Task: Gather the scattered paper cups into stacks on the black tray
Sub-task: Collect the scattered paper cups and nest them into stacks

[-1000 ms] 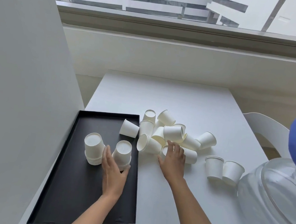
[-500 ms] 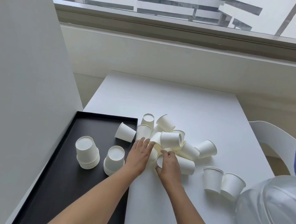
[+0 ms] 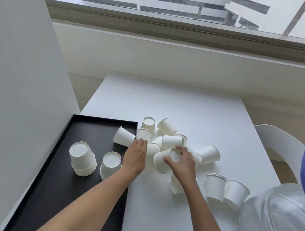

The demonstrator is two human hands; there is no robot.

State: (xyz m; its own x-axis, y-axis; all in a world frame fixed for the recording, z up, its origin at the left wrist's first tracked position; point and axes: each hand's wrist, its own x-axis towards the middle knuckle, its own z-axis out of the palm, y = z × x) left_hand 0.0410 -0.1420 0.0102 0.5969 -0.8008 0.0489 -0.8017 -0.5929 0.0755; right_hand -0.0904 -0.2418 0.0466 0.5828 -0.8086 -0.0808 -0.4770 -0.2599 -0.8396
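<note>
A tipped cup [image 3: 162, 162] is gripped by the right hand [image 3: 183, 165], the left hand's [image 3: 135, 156] hold on the pile [image 3: 171, 142] just right of the black tray [image 3: 50, 189] cannot be told, and the cup should be nested mouth-down, squarely, onto a tray stack [image 3: 111, 165].

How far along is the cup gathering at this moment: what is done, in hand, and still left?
Done: two upside-down stacks of white paper cups stand on the flat black tray. In hand: the right hand grips a tipped cup; the left hand touches the loose pile. Left: that pile, one cup lying on the tray and two upright cups beside the clear domed bowl.
</note>
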